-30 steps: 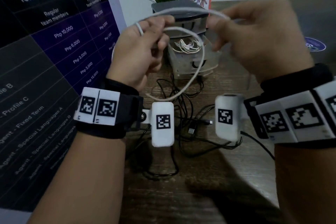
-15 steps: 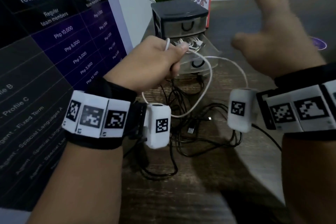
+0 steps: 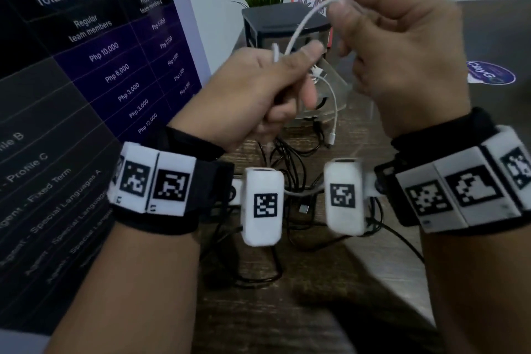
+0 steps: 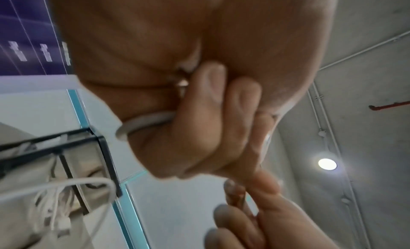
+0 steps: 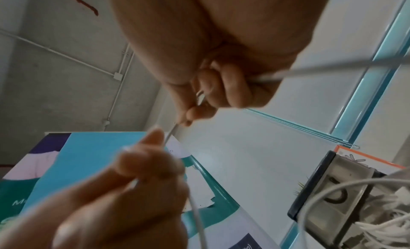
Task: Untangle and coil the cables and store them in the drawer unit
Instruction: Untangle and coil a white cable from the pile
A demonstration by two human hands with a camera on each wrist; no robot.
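1. We find the left hand (image 3: 258,95) closed around gathered loops of the white cable (image 3: 301,26).
2. The right hand (image 3: 402,46), at 2 o'clock from the left, pinches the cable's upper run.
3. The free plug end (image 3: 332,138) hangs loose; we judge it may snag the black cables (image 3: 290,158) on the table (image 3: 258,310).
4. The drawer unit (image 3: 284,23) stands at 12 o'clock; a loose grip could let the loops spring open.

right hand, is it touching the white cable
Touching. The head view shows the right hand pinching the white cable at its fingertips; the right wrist view shows the cable running out from between its curled fingers.
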